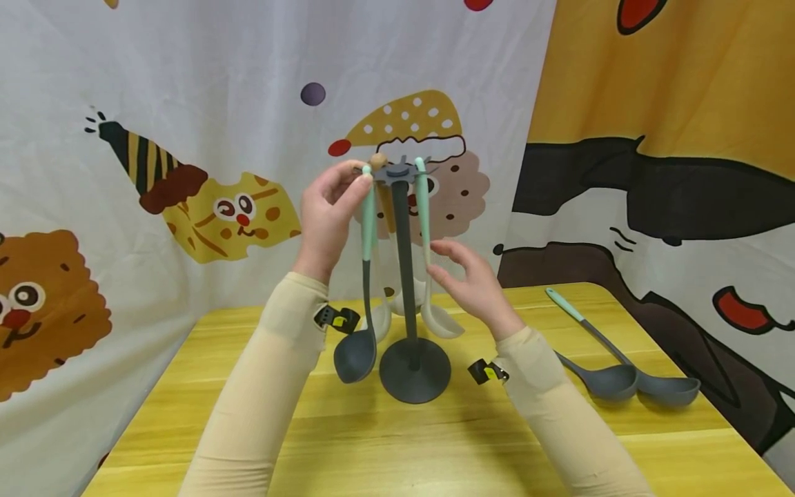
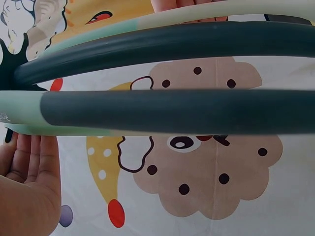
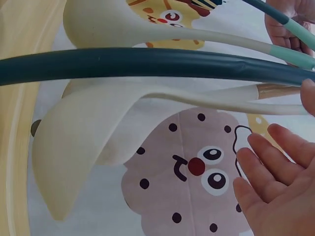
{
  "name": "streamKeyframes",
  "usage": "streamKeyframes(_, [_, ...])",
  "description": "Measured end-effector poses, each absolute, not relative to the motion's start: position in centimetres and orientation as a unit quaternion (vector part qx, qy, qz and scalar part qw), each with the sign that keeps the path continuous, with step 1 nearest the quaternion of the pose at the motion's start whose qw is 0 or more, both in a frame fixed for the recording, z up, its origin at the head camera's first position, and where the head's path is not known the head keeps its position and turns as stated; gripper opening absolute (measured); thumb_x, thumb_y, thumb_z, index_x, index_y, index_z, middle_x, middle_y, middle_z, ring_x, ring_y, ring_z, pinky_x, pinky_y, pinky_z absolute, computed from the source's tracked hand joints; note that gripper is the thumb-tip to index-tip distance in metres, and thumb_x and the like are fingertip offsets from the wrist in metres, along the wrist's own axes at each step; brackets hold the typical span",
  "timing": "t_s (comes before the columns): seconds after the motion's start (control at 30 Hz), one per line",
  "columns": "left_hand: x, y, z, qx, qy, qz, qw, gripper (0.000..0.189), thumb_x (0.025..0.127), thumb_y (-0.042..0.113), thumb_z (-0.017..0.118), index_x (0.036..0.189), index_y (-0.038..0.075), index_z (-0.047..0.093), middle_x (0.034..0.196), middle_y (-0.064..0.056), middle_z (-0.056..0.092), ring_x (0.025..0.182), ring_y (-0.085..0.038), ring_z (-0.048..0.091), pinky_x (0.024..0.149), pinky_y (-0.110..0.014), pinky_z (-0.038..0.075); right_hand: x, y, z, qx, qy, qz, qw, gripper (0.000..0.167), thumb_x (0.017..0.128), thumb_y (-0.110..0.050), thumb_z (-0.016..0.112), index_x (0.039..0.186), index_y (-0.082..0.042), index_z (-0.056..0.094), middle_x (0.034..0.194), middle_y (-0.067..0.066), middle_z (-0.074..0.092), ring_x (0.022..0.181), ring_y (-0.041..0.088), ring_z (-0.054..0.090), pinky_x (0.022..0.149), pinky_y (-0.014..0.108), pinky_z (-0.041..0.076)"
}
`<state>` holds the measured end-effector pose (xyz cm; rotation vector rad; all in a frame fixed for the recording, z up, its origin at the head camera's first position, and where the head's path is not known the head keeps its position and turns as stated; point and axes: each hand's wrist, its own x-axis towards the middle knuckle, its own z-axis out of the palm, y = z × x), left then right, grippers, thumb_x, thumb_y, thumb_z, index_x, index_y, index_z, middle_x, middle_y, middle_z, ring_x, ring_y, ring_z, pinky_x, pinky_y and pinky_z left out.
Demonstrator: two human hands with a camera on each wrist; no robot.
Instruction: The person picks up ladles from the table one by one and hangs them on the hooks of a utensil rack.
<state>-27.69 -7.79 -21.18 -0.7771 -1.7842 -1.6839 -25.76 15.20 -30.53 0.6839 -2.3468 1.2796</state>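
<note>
while the left hand (image 1: 326,217) is pinching a ladle (image 1: 355,357), the right hand (image 1: 473,288) is standing uncurled — hanging seems underway, wanting careful release.

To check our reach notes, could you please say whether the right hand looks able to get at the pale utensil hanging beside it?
Probably yes: the right hand seems to hold nothing, close to the pale utensil, with nothing visibly blocking it; contact is unclear.

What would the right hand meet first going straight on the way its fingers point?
Probably the slim, mint-handled cream ladle hanging beside the right hand, though depth leaves unclear whether they touch.
</note>
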Motion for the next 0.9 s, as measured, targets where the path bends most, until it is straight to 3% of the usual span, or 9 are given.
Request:
streamKeyframes(0.23, [-27.6,-7.8,-21.2,-0.291,-0.664,-0.629,0.281,0.037,0.091,0.029,0.063,0.114,0.000,0.066,0.098,-0.002,0.064,0.087,-0.021,0.058,0.080,-0.032,0.045,-25.8,15.9,-30.9,0.271,-0.843,0.425,0.189,0.056,0.098,-0.028,0.063,0.147,-0.009,0.046,0.149,0.008,0.046,0.140,0.027,0.038,0.111,0.052,0.029])
streamKeyframes(0.37, [-27.6,-7.8,-21.2,-0.289,-0.664,-0.629,0.281,0.039,0.091,0.030,0.063,0.115,0.000,0.066,0.099,-0.002,0.064,0.088,-0.021,0.058,0.081,-0.034,0.046,-25.9,16.3,-31.2,0.293,-0.844,0.411,0.179,0.063,0.098,-0.043,0.059,0.150,-0.012,0.042,0.155,0.007,0.038,0.143,0.027,0.032,0.111,0.055,0.027])
streamKeyframes(0.5, [-27.5,-7.8,-21.2,-0.288,-0.665,-0.629,0.280,0.038,0.091,0.029,0.063,0.115,0.000,0.066,0.099,-0.002,0.064,0.088,-0.021,0.058,0.081,-0.035,0.046,-25.9,16.6,-31.4,0.305,-0.848,0.399,0.170,0.074,0.096,-0.056,0.053,0.152,-0.011,0.038,0.159,0.008,0.031,0.146,0.029,0.026,0.111,0.059,0.024])
streamKeyframes(0.9, [-27.5,-7.8,-21.2,-0.288,-0.666,-0.629,0.279,0.036,0.092,0.029,0.063,0.114,0.002,0.066,0.099,-0.002,0.064,0.090,-0.021,0.058,0.082,-0.032,0.046,-25.5,17.9,-32.3,0.327,-0.858,0.374,0.130,0.092,0.091,-0.071,0.044,0.156,-0.009,0.028,0.164,0.008,0.014,0.150,0.033,0.009,0.112,0.064,0.012])
